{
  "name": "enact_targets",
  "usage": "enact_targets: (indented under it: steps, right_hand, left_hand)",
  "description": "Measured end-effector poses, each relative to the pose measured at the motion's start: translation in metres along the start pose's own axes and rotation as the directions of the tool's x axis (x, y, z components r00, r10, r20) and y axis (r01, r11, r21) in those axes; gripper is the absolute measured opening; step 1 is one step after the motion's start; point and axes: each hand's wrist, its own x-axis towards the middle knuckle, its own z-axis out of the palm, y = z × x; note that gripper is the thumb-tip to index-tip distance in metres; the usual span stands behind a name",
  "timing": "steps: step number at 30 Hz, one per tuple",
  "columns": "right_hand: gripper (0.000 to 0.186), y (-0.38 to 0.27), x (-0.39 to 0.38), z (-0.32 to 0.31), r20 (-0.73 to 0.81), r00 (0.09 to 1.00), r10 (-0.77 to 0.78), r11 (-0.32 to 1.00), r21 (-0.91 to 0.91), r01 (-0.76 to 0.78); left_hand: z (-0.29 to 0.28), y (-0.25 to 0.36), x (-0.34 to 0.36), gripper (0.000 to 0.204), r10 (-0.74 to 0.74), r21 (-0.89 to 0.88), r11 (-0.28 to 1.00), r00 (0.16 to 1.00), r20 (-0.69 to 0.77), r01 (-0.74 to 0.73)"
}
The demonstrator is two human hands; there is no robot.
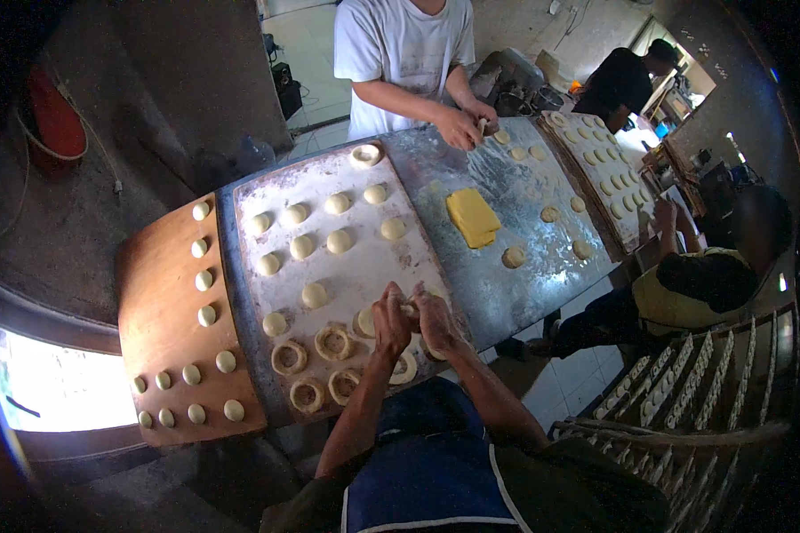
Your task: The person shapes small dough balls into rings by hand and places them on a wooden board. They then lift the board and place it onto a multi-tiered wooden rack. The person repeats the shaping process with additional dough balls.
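Observation:
My left hand [389, 320] and my right hand [437, 322] meet over the near edge of a floured white board [364, 262], both pinching one small piece of dough [410, 309] between the fingers. Several dough rings [334, 342] lie just left of my hands. Several round dough balls [340, 241] sit in rows farther up the board.
A wooden board [164, 302] with small dough balls lies at the left. A yellow butter block [472, 217] rests on the metal table [507, 191]. A person in a white shirt [400, 44] works dough opposite. Another person [702, 280] sits at the right beside racks of rings [684, 391].

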Motion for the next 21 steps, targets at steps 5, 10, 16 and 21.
enact_targets:
  steps: [5, 10, 16, 21]
  right_hand:
    - [0.047, -0.034, -0.014, 0.008, 0.017, 0.976, 0.218, 0.956, -0.203, -0.21]
    - [0.048, -0.039, -0.028, 0.026, -0.05, 0.967, -0.25, 0.943, -0.238, 0.231]
    - [0.039, 0.006, -0.031, 0.021, 0.224, 0.974, 0.029, 0.967, -0.254, 0.029]
    - [0.042, 0.022, -0.036, 0.019, 0.056, 0.869, -0.492, 0.786, -0.4, 0.471]
  left_hand:
    - [-0.028, -0.003, -0.009, 0.04, -0.264, -0.343, 0.894, 0.958, 0.115, 0.287]
    - [-0.045, -0.018, -0.011, 0.043, -0.039, 0.138, 0.99, 0.986, 0.165, 0.016]
    - [-0.049, -0.029, -0.017, 0.037, 0.232, 0.435, 0.849, 0.951, 0.202, -0.3]
    - [-0.043, -0.015, -0.017, 0.034, -0.101, -0.014, 0.994, 0.986, 0.133, 0.104]
